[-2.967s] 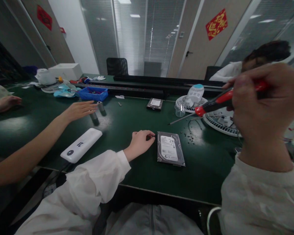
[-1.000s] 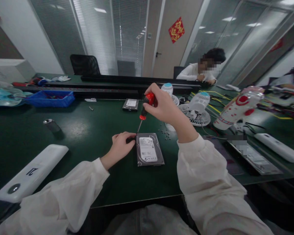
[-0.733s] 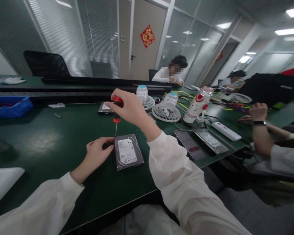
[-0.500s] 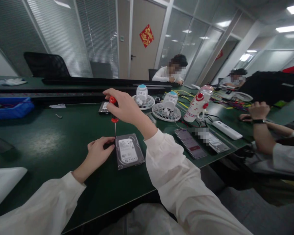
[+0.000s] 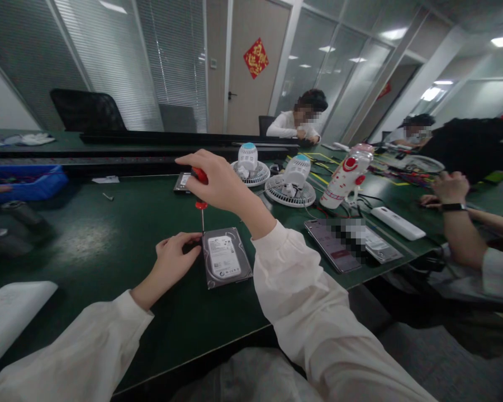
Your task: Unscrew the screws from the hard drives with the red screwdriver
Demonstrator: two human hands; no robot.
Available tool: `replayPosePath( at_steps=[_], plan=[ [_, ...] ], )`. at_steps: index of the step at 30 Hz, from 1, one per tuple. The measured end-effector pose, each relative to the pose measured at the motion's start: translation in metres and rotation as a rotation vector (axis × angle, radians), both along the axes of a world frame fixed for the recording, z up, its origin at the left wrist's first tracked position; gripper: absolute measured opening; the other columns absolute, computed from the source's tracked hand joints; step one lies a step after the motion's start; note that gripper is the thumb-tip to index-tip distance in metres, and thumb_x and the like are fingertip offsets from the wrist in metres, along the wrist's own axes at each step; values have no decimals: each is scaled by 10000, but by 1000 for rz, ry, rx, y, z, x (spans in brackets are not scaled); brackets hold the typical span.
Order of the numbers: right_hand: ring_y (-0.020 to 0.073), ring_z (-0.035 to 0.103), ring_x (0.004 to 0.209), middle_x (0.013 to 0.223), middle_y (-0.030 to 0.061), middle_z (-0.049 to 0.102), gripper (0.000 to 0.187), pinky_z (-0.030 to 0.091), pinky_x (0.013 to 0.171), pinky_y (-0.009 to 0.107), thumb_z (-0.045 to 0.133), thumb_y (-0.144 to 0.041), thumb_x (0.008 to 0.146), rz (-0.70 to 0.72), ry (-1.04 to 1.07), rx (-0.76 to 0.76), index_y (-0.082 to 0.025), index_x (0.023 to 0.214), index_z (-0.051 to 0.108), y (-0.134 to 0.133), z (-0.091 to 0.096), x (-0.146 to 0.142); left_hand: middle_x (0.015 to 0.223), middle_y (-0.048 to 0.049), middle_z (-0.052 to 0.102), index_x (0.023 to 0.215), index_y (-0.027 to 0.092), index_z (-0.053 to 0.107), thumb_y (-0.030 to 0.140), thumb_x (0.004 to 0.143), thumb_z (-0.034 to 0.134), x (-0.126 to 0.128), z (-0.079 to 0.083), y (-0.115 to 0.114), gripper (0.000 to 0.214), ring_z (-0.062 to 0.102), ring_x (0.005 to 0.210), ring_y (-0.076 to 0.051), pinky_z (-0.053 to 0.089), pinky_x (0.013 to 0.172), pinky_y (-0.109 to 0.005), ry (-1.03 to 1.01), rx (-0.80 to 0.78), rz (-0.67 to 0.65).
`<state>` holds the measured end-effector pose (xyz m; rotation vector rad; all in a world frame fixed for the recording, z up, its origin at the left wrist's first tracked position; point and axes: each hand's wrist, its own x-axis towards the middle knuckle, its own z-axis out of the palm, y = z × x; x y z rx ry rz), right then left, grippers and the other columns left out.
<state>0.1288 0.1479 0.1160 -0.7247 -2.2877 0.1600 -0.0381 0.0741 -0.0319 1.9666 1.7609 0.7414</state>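
A silver hard drive (image 5: 226, 263) with a white label lies flat on the green table (image 5: 121, 223) in front of me. My left hand (image 5: 174, 261) rests curled against the drive's left edge, fingertips touching its far left corner. My right hand (image 5: 218, 181) is closed round the red handle of a screwdriver (image 5: 200, 194). The screwdriver stands upright, and its thin shaft comes down to the drive's far left corner.
A second hard drive (image 5: 183, 182) lies farther back, near two small white fans (image 5: 292, 184). A white and red bottle (image 5: 343, 176), phones (image 5: 331, 244) and a white bar (image 5: 396, 223) lie to the right. Other people sit at right and behind. A blue bin (image 5: 23, 181) stands at left.
My right hand brought the screwdriver from high at the right down onto the drive's far left corner and stood it upright. My head turned right. My left hand stayed by the drive.
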Motion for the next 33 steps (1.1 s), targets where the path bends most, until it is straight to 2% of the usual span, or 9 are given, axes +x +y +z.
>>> replayPosePath(
  at_steps=[5, 11, 14, 17, 22, 24, 27, 29, 33],
  plan=[
    [258, 692, 1188, 1309, 144, 735, 351, 526, 1031, 393, 614, -322, 1066, -21, -50, -27, -128, 1349, 689, 3, 1, 3, 1261, -41, 804, 1233, 289, 781, 399, 897, 580, -2, -2, 2, 407, 727, 1214, -310, 438, 1188, -529, 8, 3, 3],
    [289, 647, 1349, 1498, 136, 670, 425, 506, 1090, 420, 497, -292, 1105, -75, -155, -74, -131, 1496, 542, -8, 8, 4, 1264, -72, 805, 1227, 283, 792, 461, 901, 563, -8, -10, 7, 436, 721, 1226, -358, 441, 1173, -583, 10, 6, -12],
    [320, 674, 1272, 1518, 154, 628, 482, 537, 998, 428, 440, -286, 1109, -164, -221, -87, -107, 1555, 471, -15, 12, 1, 1250, -73, 810, 1216, 286, 797, 447, 900, 559, -9, -13, 8, 427, 729, 1215, -360, 469, 1146, -569, -8, 26, -10],
    [288, 708, 1117, 1475, 174, 593, 498, 550, 907, 387, 429, -301, 1110, -222, -229, -71, -123, 1572, 480, -17, 11, 1, 1224, -63, 820, 1185, 302, 805, 422, 886, 575, -8, -12, 8, 396, 739, 1197, -366, 477, 1134, -576, -15, 26, -1],
    [216, 682, 1008, 1391, 173, 590, 490, 560, 905, 341, 492, -274, 1082, -174, -164, -82, -129, 1548, 536, -13, 8, 3, 1244, -86, 816, 1176, 284, 805, 416, 892, 562, -7, -8, 8, 396, 729, 1219, -376, 451, 1153, -605, -10, 16, -12],
    [232, 685, 1059, 1412, 181, 604, 533, 558, 963, 362, 500, -246, 1066, -147, -160, -82, -105, 1580, 491, -12, 7, 2, 1245, -93, 814, 1190, 270, 802, 418, 892, 556, -6, -7, 7, 414, 730, 1213, -375, 449, 1155, -606, -5, 11, -19],
    [271, 648, 1285, 1500, 200, 606, 580, 512, 1112, 391, 499, -204, 1050, -126, -157, -67, -41, 1602, 431, -12, 8, 0, 1237, -81, 816, 1206, 274, 800, 420, 889, 552, -4, -6, 7, 429, 733, 1206, -368, 459, 1150, -592, 6, 7, -3],
    [281, 604, 1377, 1526, 187, 622, 550, 484, 1164, 410, 501, -204, 1060, -137, -175, -57, -31, 1580, 466, -13, 10, 0, 1235, -65, 818, 1212, 281, 801, 420, 887, 547, -3, -5, 7, 435, 737, 1194, -359, 475, 1136, -574, 26, 4, 16],
    [317, 624, 1380, 1498, 154, 673, 491, 502, 1147, 480, 516, -360, 1109, -179, -197, -53, -78, 1504, 590, -13, 13, 1, 1248, -47, 816, 1222, 283, 801, 425, 885, 544, -3, -4, 6, 447, 745, 1184, -323, 489, 1136, -513, 45, 0, 23]
  ],
)
